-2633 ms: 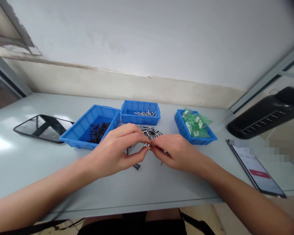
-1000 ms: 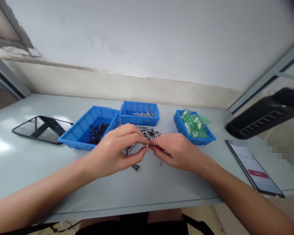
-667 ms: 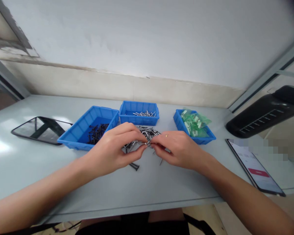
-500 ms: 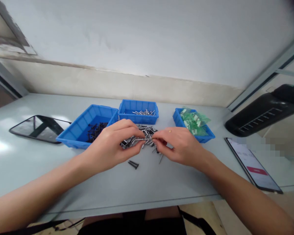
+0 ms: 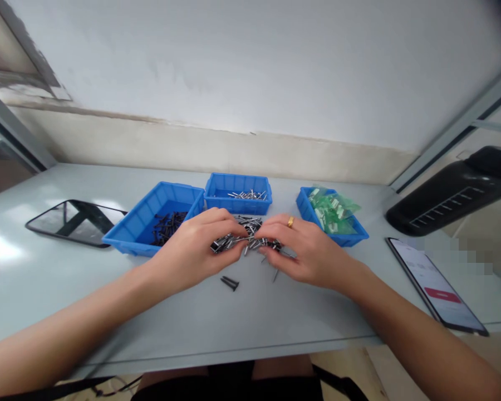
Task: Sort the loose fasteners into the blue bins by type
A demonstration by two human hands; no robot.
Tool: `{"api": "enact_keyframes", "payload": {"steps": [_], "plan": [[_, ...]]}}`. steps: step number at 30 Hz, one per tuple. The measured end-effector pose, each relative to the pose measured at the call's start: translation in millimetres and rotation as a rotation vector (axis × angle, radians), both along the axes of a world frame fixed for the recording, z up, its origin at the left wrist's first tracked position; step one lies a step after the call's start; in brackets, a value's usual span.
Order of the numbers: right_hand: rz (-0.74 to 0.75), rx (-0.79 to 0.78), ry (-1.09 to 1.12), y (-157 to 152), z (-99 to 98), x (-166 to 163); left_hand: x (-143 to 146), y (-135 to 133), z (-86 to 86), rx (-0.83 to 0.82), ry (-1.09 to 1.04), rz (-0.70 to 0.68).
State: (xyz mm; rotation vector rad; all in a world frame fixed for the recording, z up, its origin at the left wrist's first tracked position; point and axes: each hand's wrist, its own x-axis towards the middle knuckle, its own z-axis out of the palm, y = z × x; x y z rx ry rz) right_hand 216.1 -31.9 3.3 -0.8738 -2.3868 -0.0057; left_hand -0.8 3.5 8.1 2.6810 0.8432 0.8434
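The left hand [image 5: 190,252] and right hand [image 5: 307,250] were both curled shut from opposite sides on a bundle of nails [image 5: 246,241], fingertips almost meeting over it, with a ring [image 5: 290,222] on the right hand. The bundle sat at the top of a loose silvery heap on the table [image 5: 250,323], straight ahead of the person.

Gathering them looked easiest with the shanks held parallel and the hands low to the table, squeezing gently so that none slipped out of the ends.

One dark screw [image 5: 229,283] lay apart at seven o'clock of the heap, and a stray nail [image 5: 275,274] at five. At twelve o'clock stood the middle tray [image 5: 237,207] with a few similar nails, at ten the left tray [image 5: 125,238] with dark screws, and at two the right tray [image 5: 310,213] with green packets [image 5: 334,209]. A dark phone [image 5: 75,221] lay at nine, a lit phone [image 5: 436,284] at four, and a black device [image 5: 451,196] at three.

No brand showed; the lit screen's text was too small to read.
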Motion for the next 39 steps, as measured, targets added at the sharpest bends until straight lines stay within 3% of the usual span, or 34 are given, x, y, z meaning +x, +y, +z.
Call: {"api": "enact_keyframes", "payload": {"steps": [12,17,23,29,35,39], "plan": [[0.067,-0.095,0.026,1,-0.4,1,-1,-1,-1.3,0.019,0.041,0.004],[-0.127,-0.109,0.038,8,-3.2,3,-1,0,-0.9,0.148,0.019,0.069],[-0.328,-0.24,0.071,17,-11.3,6,-4,1,-1.5,0.163,0.303,-0.22],[-0.275,-0.345,0.218,33,-23.8,1,-3,-10,-3.8,0.043,0.475,-0.31],[-0.34,-0.216,0.232,34,-25.8,7,-7,-12,0.7,-0.026,0.51,-0.244],[-0.291,-0.186,0.116,24,-19.6,5,-11,-8,2.0,-0.048,0.561,-0.217]]}}
